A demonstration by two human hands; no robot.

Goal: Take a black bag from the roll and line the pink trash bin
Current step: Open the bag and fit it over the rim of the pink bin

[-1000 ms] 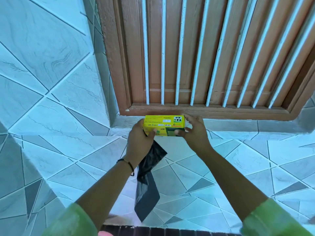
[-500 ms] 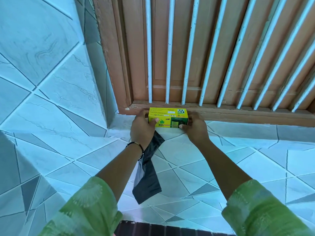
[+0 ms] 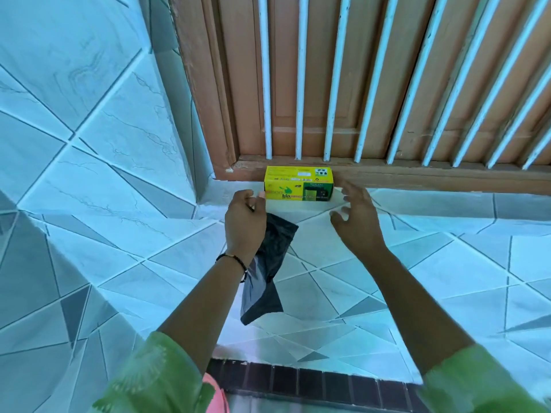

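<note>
A yellow-green box of bin bags [image 3: 299, 184] stands on the tiled sill against the wooden window frame. My left hand [image 3: 244, 222] is just left of the box, a fingertip near its left end, and it grips a folded black bag [image 3: 266, 271] that hangs down below my wrist. My right hand [image 3: 356, 217] hovers off the box's right end with fingers spread and nothing in it. A sliver of the pink trash bin [image 3: 216, 394] shows at the bottom edge, mostly hidden by my left sleeve.
White metal bars [image 3: 331, 84] run down in front of the brown wooden window [image 3: 387, 171]. Pale blue patterned tiles [image 3: 104, 180] cover the wall and sill. A dark tile strip [image 3: 313, 383] runs along the bottom.
The box went from being held in both hands to standing on the sill against the frame. Both hands have let go and drawn back; the left still holds the black bag.
</note>
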